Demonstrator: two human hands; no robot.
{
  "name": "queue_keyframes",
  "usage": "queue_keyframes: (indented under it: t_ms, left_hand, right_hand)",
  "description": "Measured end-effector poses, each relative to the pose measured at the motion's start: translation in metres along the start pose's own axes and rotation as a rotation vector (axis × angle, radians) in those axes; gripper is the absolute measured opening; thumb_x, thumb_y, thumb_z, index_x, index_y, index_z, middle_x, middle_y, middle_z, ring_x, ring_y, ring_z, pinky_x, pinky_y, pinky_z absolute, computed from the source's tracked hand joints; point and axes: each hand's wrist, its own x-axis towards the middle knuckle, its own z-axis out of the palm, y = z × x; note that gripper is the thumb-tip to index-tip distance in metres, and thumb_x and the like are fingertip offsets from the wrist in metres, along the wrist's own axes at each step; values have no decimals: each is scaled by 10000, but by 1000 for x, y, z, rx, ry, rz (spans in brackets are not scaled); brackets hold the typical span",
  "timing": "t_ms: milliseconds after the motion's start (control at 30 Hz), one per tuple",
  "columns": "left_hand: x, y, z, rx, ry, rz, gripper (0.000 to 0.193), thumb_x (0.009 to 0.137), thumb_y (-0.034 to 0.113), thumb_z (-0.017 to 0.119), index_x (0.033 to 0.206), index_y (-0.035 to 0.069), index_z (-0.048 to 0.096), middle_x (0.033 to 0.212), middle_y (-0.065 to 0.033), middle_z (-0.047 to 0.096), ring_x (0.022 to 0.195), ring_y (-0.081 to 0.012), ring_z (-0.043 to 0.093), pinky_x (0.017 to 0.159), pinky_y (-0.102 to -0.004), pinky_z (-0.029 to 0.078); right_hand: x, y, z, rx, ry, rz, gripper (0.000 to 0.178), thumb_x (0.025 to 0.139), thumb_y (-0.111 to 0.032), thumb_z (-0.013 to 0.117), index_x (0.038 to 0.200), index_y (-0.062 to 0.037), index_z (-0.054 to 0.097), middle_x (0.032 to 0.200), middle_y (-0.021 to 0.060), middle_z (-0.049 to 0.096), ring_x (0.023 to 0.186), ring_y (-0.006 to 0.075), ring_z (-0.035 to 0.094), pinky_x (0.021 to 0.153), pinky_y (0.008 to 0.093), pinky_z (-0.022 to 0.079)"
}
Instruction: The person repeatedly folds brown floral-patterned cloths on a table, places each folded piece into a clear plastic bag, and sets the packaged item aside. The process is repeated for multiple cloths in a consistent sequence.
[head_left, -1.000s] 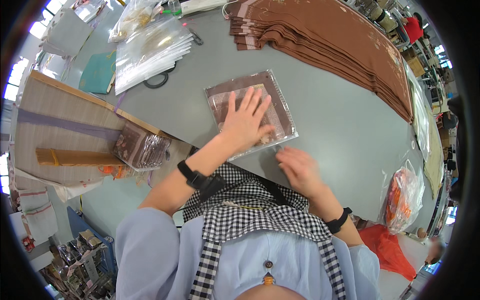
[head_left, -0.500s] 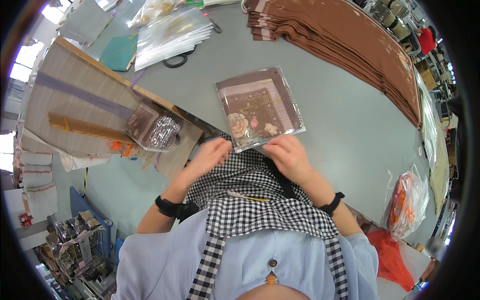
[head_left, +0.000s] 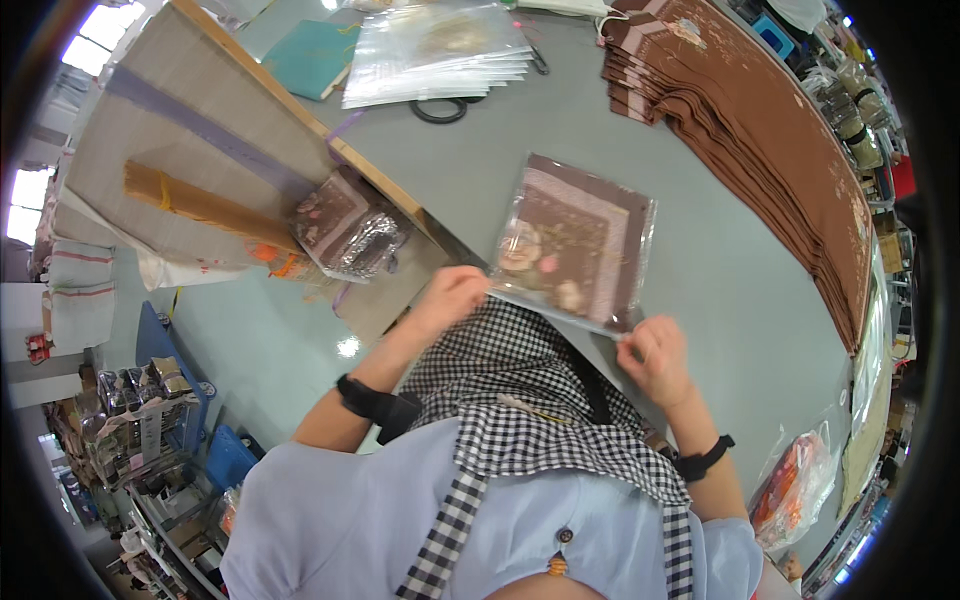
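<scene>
The grey table (head_left: pixel 740 280), smooth and matt, lies under the packet (head_left: pixel 575 245). Left of the packet stands a pale wood-grained panel (head_left: pixel 230 90), with a purple strip across it. Beyond the packet and to its right, brown cloths (head_left: pixel 765 130) are layered in a long, curving stack with fringe-like steps of folded edges at one end. On the packet's near side is the apron (head_left: pixel 560 440), woven in black-and-white checks. Beyond the packet and to its left, clear bags (head_left: pixel 435 60) lie fanned, thin and glossy.

The packet itself is nearly square, so no long axis stands out; its far edge faces away from the person, turned a little to the right. Clear, shiny film wraps flat brown fabric with a pale border and flowers. Left of it sits a bundle (head_left: pixel 350 225) of similar wrapped pieces, crinkled and reflective.

The left hand (head_left: pixel 453 300) pinches the packet's near left corner, fingers curled together; the right hand (head_left: pixel 655 358) grips its near right corner between thumb and bent fingers.
</scene>
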Motion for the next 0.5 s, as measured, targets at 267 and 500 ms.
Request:
queue_keyframes:
  t_ms: [267, 500]
  left_hand:
    - [-30, -10, 4, -346, 76, -41, 360, 976, 283, 545, 1202, 4, 565, 1024, -87, 641, 913, -164, 633, 834, -310, 513]
    - [-38, 0, -15, 198, 100, 464, 481, 901, 85, 619, 1353, 27, 465, 1249, -67, 579, 1072, -153, 572, 888, -308, 477]
  right_hand:
    - [24, 47, 12, 288, 252, 397, 202, 843, -91, 686, 1036, -32, 677, 1055, 114, 637, 959, 234, 614, 787, 328, 499]
    - [130, 31, 20, 1052, -266, 715, 269, 824, 28, 637, 1090, -11, 631, 960, 7, 623, 877, 102, 560, 763, 260, 469]
